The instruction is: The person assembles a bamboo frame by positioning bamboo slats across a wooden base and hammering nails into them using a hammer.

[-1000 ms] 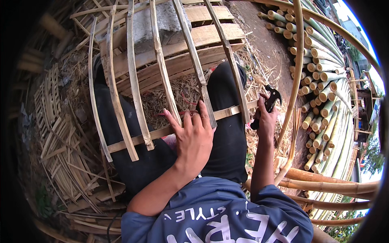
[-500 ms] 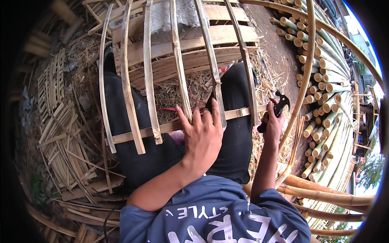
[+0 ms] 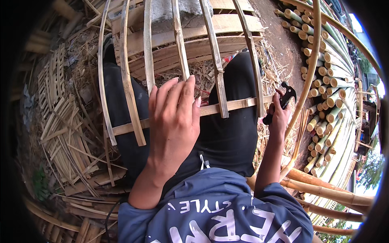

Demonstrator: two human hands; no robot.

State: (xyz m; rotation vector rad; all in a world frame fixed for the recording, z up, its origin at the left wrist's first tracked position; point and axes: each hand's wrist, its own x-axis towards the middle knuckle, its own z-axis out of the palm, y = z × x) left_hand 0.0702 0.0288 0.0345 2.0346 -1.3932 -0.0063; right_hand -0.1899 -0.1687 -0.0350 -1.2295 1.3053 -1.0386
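Note:
A frame of long, narrow bamboo slats [image 3: 214,58] lies over my knees, with a crosspiece [image 3: 241,103] running under the slats near their close ends. My left hand [image 3: 174,117] is above the middle of the crosspiece with its fingers stretched out; it covers the ends of two middle slats, and whether it touches them cannot be made out. At the crosspiece's right end, my right hand [image 3: 279,117] is closed around a black hand tool [image 3: 289,95] with a curved, claw-like head that resembles pincers.
Beyond my knees, the slats extend over a stack of wooden boards [image 3: 231,24] beside a grey block [image 3: 162,12]. Cut bamboo poles [image 3: 330,89] are piled at the right, behind a bent bamboo strip [image 3: 311,73]. Split bamboo scraps [image 3: 77,137] litter the left.
My left hand has shifted left and lifted along the crosspiece, uncovering the stretch right of centre. My right hand, still gripping the black tool, has risen slightly rightward in the picture.

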